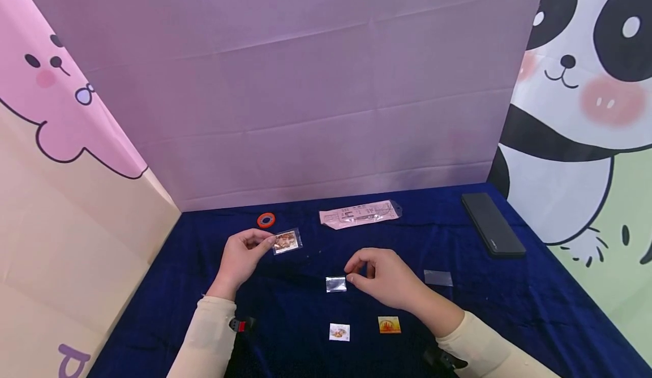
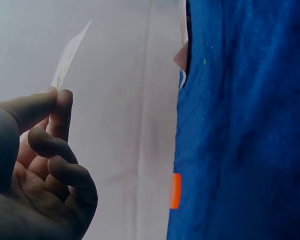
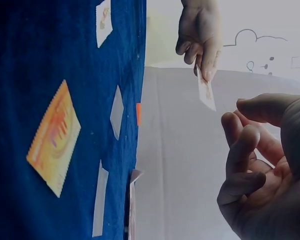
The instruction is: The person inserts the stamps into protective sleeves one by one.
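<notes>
My left hand [image 1: 239, 258] pinches a small stamp in a clear sleeve [image 1: 287, 241] by its edge, between thumb and index finger. Seen from the left wrist, the stamp [image 2: 70, 56] stands up edge-on, off the cloth. My right hand [image 1: 385, 278] is raised with loosely bent fingers; the right wrist view shows nothing between thumb and index finger. Close to those fingertips in the head view, a small shiny clear sleeve [image 1: 336, 284] lies on the cloth. Nearer the front lie a white stamp with a picture [image 1: 339, 332] and a yellow-orange stamp with serrated edges [image 3: 55, 140].
Another clear sleeve [image 1: 438, 278] lies right of the right hand. An orange tape roll [image 1: 266, 220] and a pink printed packet [image 1: 360, 214] lie at the back of the blue cloth [image 1: 285, 321]. A long dark case [image 1: 492, 224] lies at the right. Printed curtains enclose the table.
</notes>
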`<control>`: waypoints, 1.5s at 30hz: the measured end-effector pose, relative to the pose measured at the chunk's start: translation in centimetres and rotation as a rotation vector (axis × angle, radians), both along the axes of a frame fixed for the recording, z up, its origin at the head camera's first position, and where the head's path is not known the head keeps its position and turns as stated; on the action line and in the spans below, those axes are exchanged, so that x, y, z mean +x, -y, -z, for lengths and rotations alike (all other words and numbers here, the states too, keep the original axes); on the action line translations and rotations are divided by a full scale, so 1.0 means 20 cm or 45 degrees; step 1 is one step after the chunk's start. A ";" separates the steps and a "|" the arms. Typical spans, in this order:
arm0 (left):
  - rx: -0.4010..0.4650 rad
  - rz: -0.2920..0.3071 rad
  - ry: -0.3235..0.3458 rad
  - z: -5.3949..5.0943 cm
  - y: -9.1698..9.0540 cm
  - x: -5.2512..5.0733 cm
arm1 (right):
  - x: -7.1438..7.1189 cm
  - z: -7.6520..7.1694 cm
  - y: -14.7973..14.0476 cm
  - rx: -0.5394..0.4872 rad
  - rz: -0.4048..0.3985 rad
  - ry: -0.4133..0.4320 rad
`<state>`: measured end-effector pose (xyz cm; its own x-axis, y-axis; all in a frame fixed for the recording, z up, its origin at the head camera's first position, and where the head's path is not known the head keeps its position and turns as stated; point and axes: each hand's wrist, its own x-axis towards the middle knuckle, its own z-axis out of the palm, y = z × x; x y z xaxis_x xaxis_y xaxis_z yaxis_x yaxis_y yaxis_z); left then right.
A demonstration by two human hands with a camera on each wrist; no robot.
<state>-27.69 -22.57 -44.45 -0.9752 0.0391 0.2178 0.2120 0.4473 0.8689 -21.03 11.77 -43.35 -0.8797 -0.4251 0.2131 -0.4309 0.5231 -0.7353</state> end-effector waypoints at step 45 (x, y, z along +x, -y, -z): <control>-0.228 0.074 0.366 0.21 0.13 -0.06 | 0.07 0.15 0.12 0.570 -0.369 0.045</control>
